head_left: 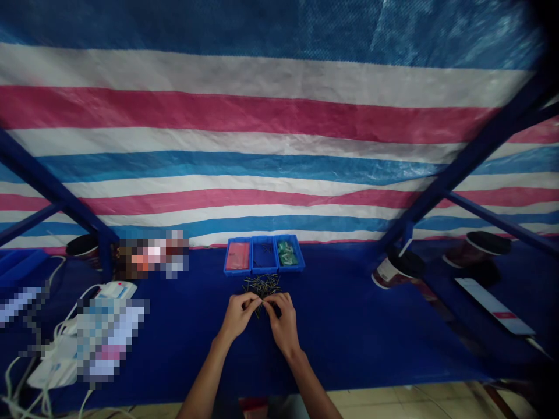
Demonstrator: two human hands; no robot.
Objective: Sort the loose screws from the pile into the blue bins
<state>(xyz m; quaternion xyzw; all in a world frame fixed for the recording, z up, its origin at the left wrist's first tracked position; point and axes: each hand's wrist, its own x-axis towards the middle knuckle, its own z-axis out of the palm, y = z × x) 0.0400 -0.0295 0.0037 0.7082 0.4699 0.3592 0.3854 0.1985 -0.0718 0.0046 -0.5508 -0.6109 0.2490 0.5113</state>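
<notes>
Mid blue desk (349, 349), my view: L hand (238, 317), R hand (283, 323) both clenched, pinching thin dark pins (262, 286) at fingertips; blue 3-bin tray (264, 255) just beyond pile.

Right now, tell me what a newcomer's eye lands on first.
The striped pink, white and blue tarpaulin fills the top of the view. Below it, three blue plastic trays sit in a row on the blue-covered table. In front of them, the left hand and right hand meet over a heap of thin dark pins.
</notes>
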